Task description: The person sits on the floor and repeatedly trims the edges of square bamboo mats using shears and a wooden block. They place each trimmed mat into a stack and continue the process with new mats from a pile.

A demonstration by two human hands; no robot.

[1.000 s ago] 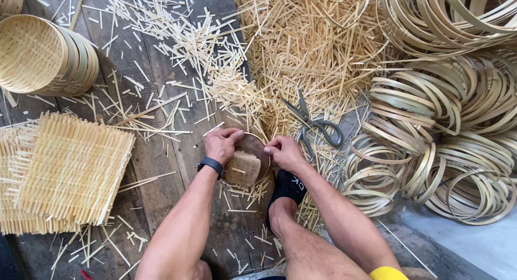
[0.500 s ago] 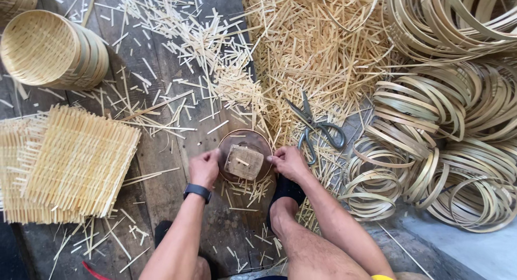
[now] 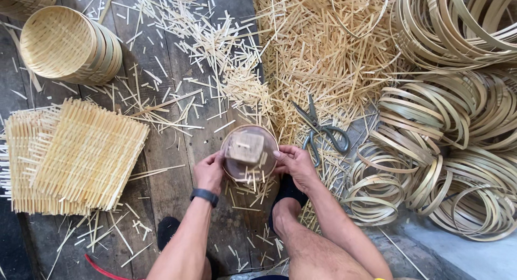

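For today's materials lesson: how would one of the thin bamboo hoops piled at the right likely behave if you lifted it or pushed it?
A bamboo hoop is a thin strip bent into a ring, so it is probably light and springy, flexing rather than staying stiff. Stood on edge it might roll; lying flat it would likely slide. In the tangled pile, lifting one could drag neighbours along.

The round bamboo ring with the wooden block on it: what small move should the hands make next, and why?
Probably press the wooden block down. It sits tilted on the round bamboo ring, and the left hand and right hand grip the ring's two sides, steadying it on the plank floor.
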